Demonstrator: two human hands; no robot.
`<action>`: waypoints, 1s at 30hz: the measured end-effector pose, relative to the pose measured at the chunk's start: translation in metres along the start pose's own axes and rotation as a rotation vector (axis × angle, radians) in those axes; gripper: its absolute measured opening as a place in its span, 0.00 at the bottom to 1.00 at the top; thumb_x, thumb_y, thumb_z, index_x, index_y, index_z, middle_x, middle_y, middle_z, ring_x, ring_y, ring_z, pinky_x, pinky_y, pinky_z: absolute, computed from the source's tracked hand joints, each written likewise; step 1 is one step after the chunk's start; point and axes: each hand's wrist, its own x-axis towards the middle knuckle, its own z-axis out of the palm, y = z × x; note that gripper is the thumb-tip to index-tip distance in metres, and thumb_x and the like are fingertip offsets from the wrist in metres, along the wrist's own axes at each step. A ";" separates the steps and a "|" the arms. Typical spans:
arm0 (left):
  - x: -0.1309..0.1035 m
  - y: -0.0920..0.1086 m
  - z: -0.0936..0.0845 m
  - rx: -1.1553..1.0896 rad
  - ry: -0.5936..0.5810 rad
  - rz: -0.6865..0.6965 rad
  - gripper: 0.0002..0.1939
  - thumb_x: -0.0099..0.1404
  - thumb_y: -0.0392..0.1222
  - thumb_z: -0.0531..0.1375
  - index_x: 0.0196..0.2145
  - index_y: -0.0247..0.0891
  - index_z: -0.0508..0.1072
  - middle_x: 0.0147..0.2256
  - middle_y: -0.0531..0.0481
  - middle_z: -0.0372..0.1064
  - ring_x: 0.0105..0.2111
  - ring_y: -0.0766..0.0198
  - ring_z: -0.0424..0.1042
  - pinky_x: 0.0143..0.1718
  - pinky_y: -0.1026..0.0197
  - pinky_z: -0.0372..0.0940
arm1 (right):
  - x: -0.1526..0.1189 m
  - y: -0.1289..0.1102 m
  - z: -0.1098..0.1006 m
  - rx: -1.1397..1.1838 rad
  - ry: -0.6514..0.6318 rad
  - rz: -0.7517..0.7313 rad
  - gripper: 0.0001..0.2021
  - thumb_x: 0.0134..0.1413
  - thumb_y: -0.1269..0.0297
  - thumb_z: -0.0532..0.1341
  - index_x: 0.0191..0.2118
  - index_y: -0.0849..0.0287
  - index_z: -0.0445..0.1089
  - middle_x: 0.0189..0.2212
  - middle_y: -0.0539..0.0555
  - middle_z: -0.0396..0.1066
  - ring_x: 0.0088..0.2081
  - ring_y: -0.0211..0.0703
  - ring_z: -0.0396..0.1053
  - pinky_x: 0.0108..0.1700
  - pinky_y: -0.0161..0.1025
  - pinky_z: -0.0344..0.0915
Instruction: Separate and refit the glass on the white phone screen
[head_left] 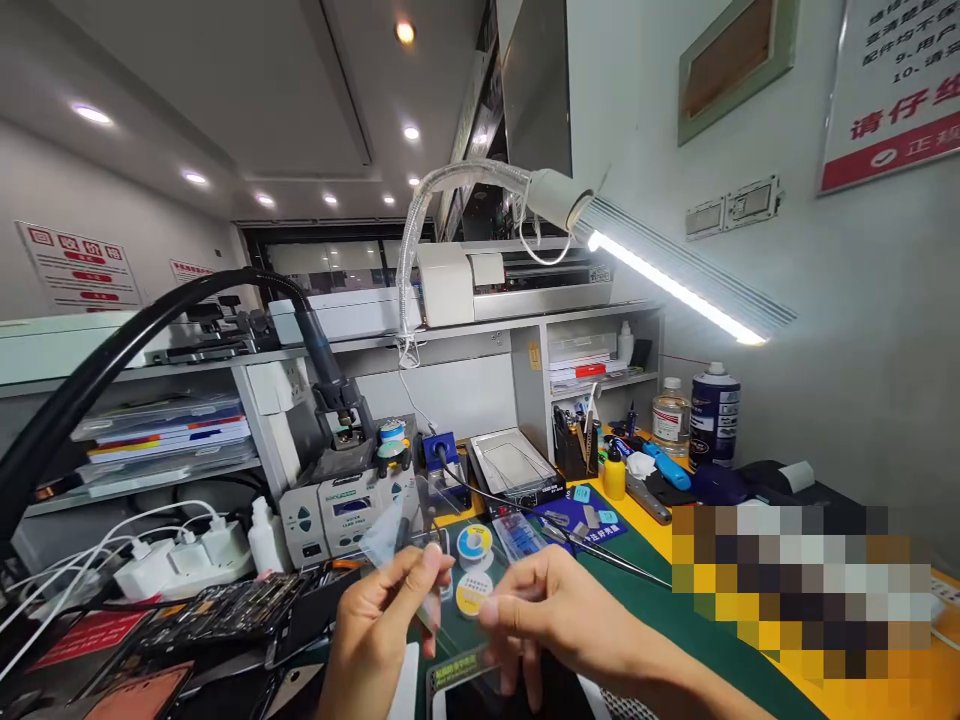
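My left hand point(375, 625) is closed in a pinch on a thin clear film point(386, 530), whose loose part rises above the fingers. My right hand point(551, 610) pinches too, thumb against forefinger, at what looks like the right side of the same see-through sheet. Its exact edges are hard to make out. Below both hands lies a device with a black screen and white border point(442, 703), partly hidden by my right fingers. A dark strip with yellow-green print point(465, 668) runs along its top. Behind the fingers are a solder wire spool point(474, 541) and a round yellow-and-white tin point(472, 592).
A soldering station point(349, 515) and a power strip point(184, 565) stand at left, near stacked circuit boards point(232, 610). Tweezers point(615, 560) lie on the green mat point(720, 640). A lit lamp point(675, 285) hangs above. Bottles, including a spray can point(714, 415), stand at right.
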 end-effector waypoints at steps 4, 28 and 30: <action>0.003 0.005 -0.002 -0.166 0.099 -0.066 0.19 0.52 0.53 0.71 0.35 0.35 0.81 0.30 0.50 0.71 0.23 0.67 0.64 0.18 0.66 0.60 | -0.004 -0.013 -0.013 -0.055 0.143 -0.052 0.24 0.49 0.43 0.68 0.23 0.63 0.69 0.15 0.48 0.65 0.18 0.36 0.67 0.16 0.29 0.62; 0.014 -0.005 -0.015 -0.168 0.234 -0.029 0.15 0.50 0.50 0.71 0.24 0.37 0.74 0.19 0.56 0.63 0.20 0.68 0.58 0.19 0.66 0.58 | 0.065 -0.001 -0.151 -1.192 0.899 0.245 0.14 0.66 0.59 0.62 0.53 0.60 0.69 0.50 0.58 0.70 0.47 0.48 0.72 0.47 0.49 0.72; 0.013 -0.005 -0.014 -0.154 0.227 -0.035 0.14 0.51 0.50 0.71 0.24 0.37 0.74 0.20 0.56 0.64 0.20 0.68 0.58 0.20 0.66 0.58 | 0.065 0.003 -0.156 -1.198 0.877 0.271 0.14 0.66 0.59 0.61 0.53 0.60 0.69 0.50 0.57 0.71 0.46 0.47 0.73 0.47 0.49 0.72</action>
